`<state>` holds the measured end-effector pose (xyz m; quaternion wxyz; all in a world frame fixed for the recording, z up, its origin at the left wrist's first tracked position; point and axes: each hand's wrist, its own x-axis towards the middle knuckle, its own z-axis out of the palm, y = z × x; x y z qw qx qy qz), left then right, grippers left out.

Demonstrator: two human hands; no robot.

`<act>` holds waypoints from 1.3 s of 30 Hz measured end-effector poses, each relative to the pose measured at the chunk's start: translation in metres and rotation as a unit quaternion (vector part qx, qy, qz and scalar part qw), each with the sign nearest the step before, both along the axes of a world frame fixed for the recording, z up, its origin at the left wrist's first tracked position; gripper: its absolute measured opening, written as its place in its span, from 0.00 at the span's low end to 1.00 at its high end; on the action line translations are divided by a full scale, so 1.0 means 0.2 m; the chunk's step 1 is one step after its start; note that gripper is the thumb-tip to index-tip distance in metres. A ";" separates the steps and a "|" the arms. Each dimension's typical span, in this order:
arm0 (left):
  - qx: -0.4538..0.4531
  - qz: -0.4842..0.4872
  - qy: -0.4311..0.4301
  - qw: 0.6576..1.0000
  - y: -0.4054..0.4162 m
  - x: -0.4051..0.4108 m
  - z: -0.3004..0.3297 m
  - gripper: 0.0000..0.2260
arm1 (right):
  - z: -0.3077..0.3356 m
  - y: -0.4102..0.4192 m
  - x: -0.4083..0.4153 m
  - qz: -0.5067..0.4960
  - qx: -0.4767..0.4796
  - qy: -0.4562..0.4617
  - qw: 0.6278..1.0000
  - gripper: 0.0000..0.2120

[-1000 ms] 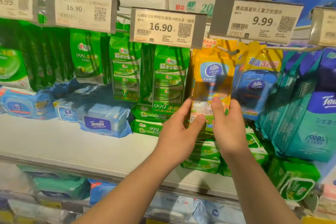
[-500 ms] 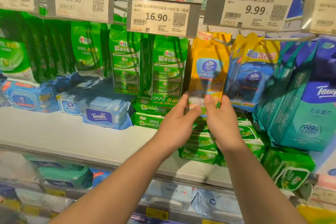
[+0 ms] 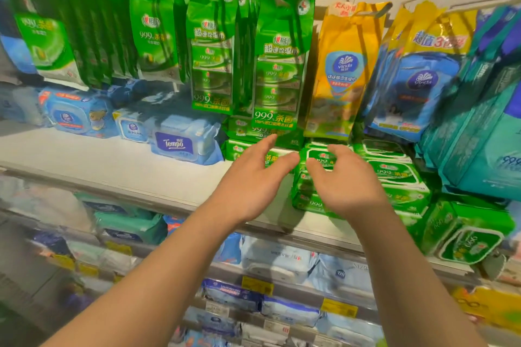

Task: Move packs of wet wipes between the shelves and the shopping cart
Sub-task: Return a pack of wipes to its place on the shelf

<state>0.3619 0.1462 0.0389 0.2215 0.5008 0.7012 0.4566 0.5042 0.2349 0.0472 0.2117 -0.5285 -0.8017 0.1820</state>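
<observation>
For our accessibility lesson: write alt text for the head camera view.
Two empty, open hands, left hand and right hand, reach toward stacked green wipe packs on a shop shelf. A yellow pack hangs above.

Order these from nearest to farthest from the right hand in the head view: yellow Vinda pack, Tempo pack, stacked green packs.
1. Stacked green packs, directly beside the right hand.
2. Yellow Vinda pack, hanging above.
3. Tempo pack, far to the left on the shelf.
</observation>
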 end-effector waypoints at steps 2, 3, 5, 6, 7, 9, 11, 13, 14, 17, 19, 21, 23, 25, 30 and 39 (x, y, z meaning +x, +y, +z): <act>-0.032 0.019 0.080 0.996 -0.07 -0.05 -0.01 0.33 | 0.01 -0.05 -0.04 0.026 0.002 -0.076 0.997 0.31; -0.048 0.030 0.122 0.991 -0.11 -0.08 -0.02 0.35 | 0.01 -0.07 -0.07 0.037 0.006 -0.104 0.994 0.31; -0.079 0.053 0.200 0.975 -0.19 -0.14 -0.03 0.39 | 0.00 -0.11 -0.13 0.055 0.020 -0.147 0.987 0.33; -0.092 0.068 0.227 0.967 -0.24 -0.17 -0.03 0.41 | -0.01 -0.14 -0.17 0.064 0.025 -0.161 0.985 0.34; -0.104 0.081 0.242 0.961 -0.29 -0.21 -0.04 0.42 | -0.02 -0.17 -0.21 0.071 0.025 -0.173 0.982 0.36; -0.117 0.105 0.252 0.955 -0.39 -0.29 -0.04 0.44 | -0.05 -0.22 -0.30 0.090 0.030 -0.197 0.976 0.37; -0.128 0.126 0.247 0.952 -0.49 -0.38 -0.04 0.46 | -0.07 -0.30 -0.40 0.111 0.040 -0.211 0.970 0.37; -0.139 0.147 0.237 0.950 -0.60 -0.49 -0.05 0.48 | -0.07 -0.38 -0.52 0.129 0.058 -0.210 0.967 0.34; -0.146 0.156 0.233 0.949 -0.67 -0.54 -0.06 0.47 | -0.07 -0.43 -0.58 0.140 0.070 -0.207 0.966 0.33; -0.168 0.190 0.227 0.940 -0.88 -0.73 -0.10 0.42 | -0.06 -0.60 -0.80 0.168 0.090 -0.199 0.961 0.30; -0.181 0.223 0.223 0.932 -1.04 -0.86 -0.11 0.42 | -0.06 -0.72 -0.95 0.192 0.097 -0.185 0.959 0.28; -0.192 0.254 0.220 0.922 -1.22 -0.99 -0.12 0.42 | -0.07 -0.86 -1.12 0.223 0.093 -0.181 0.953 0.28; -0.197 0.289 0.209 0.913 -1.42 -1.12 -0.15 0.43 | -0.08 -1.02 -1.28 0.253 0.082 -0.190 0.945 0.28; -0.206 0.323 0.196 0.903 -1.62 -1.23 -0.16 0.43 | -0.09 -1.20 -1.45 0.287 0.084 -0.201 0.933 0.29; -0.244 0.397 0.174 0.868 -2.11 -1.47 -0.16 0.40 | -0.14 -1.61 -1.83 0.367 0.106 -0.197 0.903 0.31; -0.309 0.498 0.091 0.805 -2.77 -1.78 -0.26 0.41 | -0.22 -2.21 -2.38 0.492 0.080 -0.189 0.846 0.27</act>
